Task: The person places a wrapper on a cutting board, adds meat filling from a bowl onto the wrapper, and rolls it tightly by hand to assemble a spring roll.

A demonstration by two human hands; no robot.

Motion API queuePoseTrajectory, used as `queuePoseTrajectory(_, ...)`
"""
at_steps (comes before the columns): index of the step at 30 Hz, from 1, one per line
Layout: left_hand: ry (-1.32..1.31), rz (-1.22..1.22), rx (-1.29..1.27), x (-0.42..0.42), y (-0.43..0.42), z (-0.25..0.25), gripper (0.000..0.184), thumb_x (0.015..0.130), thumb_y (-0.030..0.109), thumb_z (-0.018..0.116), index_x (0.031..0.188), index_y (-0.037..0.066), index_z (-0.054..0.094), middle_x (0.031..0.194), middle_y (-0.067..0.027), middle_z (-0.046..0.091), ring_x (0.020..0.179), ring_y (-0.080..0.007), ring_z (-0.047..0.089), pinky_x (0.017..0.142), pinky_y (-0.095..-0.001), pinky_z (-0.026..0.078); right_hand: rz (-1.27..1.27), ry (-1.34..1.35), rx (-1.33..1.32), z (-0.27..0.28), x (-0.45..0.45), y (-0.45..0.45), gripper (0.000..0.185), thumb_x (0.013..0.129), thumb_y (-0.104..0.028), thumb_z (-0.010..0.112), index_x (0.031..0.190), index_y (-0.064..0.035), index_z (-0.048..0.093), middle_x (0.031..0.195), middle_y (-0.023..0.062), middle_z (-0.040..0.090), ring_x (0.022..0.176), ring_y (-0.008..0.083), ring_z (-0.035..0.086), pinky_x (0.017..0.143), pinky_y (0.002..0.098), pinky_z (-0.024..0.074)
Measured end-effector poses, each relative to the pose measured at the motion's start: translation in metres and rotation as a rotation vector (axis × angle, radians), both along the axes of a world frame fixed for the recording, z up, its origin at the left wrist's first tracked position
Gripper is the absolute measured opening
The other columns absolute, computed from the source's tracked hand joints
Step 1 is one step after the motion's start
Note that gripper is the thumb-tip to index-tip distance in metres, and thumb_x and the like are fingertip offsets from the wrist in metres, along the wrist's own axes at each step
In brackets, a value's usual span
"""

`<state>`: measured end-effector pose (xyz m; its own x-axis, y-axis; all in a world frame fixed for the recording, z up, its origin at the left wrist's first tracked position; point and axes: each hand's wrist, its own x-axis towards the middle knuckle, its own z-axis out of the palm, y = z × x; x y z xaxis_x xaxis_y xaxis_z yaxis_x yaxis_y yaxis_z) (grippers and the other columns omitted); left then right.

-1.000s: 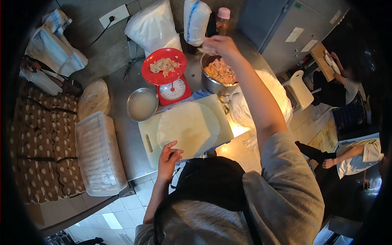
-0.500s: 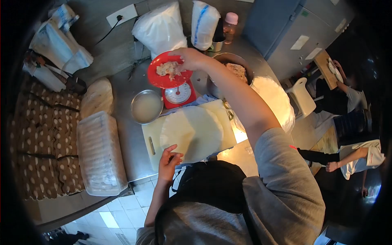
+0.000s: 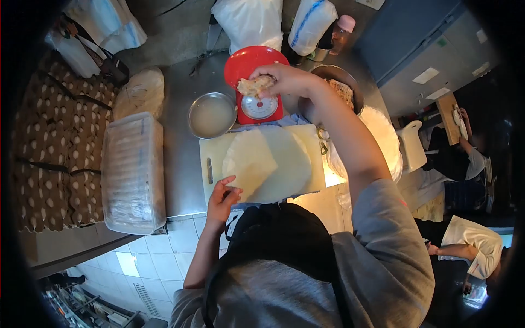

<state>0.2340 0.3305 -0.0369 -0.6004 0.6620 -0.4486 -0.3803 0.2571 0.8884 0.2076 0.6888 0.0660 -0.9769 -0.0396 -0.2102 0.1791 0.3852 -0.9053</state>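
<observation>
My right hand (image 3: 287,82) is closed around a lump of pale minced filling (image 3: 254,86), held just in front of the red pan (image 3: 249,61) of a kitchen scale (image 3: 274,113). Below it, a thin round wrapper sheet (image 3: 273,164) lies flat on a cream cutting board (image 3: 213,145). My left hand (image 3: 220,201) hovers at the board's near left edge, fingers apart and holding nothing. Beside the scale sits a metal bowl (image 3: 212,116) of cloudy liquid. Partly behind my right forearm is a pot (image 3: 356,82) containing more filling (image 3: 342,93).
On the left stand a plastic container (image 3: 134,175) and stacked egg trays (image 3: 60,153). A pile of round sheets (image 3: 383,147) lies to the right. White bags (image 3: 249,24) and a pink-capped bottle (image 3: 343,31) line the back. Other people (image 3: 470,240) are at far right.
My right hand has lifted the filling out of the red pan and drawn it toward me. The pan now looks nearly bare. My left hand stays over the board's edge, and the view has shifted.
</observation>
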Motion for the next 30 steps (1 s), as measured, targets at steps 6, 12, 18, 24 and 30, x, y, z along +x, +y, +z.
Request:
queuePoseTrajectory(6,0.309,-0.108,0.039,-0.022,0.032,-0.011,0.049,0.085,0.011,0.068,0.13,0.007,0.049,0.097,-0.0062,0.063,0.09,-0.0125,0.058,0.078,-0.0261,0.046,0.128,-0.067,-0.133,-0.08,0.089,-0.068,0.044,0.079,-0.005,0.07,0.121,-0.012,0.061,0.108,0.0073,0.064,0.102,0.0183,0.061,0.087,0.0327,0.0486)
queuePoseTrajectory(12,0.876,-0.227,0.079,-0.009,0.079,-0.035,0.049,0.072,0.01,0.077,0.118,0.005,0.063,0.114,-0.0143,0.064,0.104,-0.0303,0.062,0.091,-0.0358,0.05,-0.314,0.481,0.468,-0.148,0.144,-0.121,0.032,0.071,-0.003,0.067,0.102,-0.0096,0.07,0.11,0.013,0.065,0.105,0.0305,0.061,0.091,0.0386,0.0491)
queuePoseTrajectory(18,0.985,-0.314,0.165,-0.011,0.087,-0.07,0.036,0.075,0.004,0.071,0.111,0.007,0.069,0.113,-0.014,0.066,0.104,-0.0284,0.063,0.09,-0.0346,0.051,-0.277,0.623,0.475,-0.171,0.156,-0.104,0.022,0.072,-0.002,0.067,0.092,-0.0062,0.072,0.108,0.0106,0.066,0.106,0.0285,0.06,0.094,0.038,0.0474)
queuePoseTrajectory(24,0.947,-0.259,0.115,-0.016,0.071,-0.051,0.03,0.081,0.0,0.064,0.109,0.008,0.07,0.112,-0.0131,0.066,0.103,-0.0278,0.064,0.091,-0.0338,0.05,-0.447,0.528,0.382,-0.148,0.167,-0.104,0.023,0.069,0.002,0.071,0.09,-0.006,0.072,0.094,0.0078,0.066,0.093,0.0281,0.059,0.084,0.0372,0.0476)
queuePoseTrajectory(30,1.026,-0.369,0.003,-0.008,0.078,-0.048,0.063,0.075,0.014,0.074,0.134,0.006,0.051,0.129,-0.0167,0.055,0.119,-0.0338,0.052,0.1,-0.0389,0.043,-0.422,0.388,0.382,-0.146,0.163,-0.097,0.025,0.065,-0.005,0.076,0.089,-0.0065,0.071,0.098,0.0069,0.064,0.093,0.0274,0.058,0.082,0.0373,0.0464)
